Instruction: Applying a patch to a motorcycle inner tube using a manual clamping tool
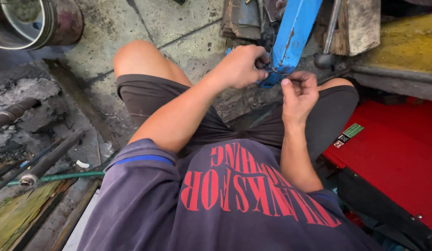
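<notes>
Nearest, the right hand (299, 93) curls loosely, thumb meeting forefinger, gripping nothing I can make out. Just beyond, at eleven o'clock from it, the left hand (241, 66) pinches a small dark part against the blue steel bar (292, 35), which slants up toward one o'clock.

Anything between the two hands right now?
Head view: the lower end of the blue metal bar sits between the left hand and the right hand; both hands are at it.

Blue painted metal bar (294, 32), chipped, slanting, lower end by knees.
</notes>
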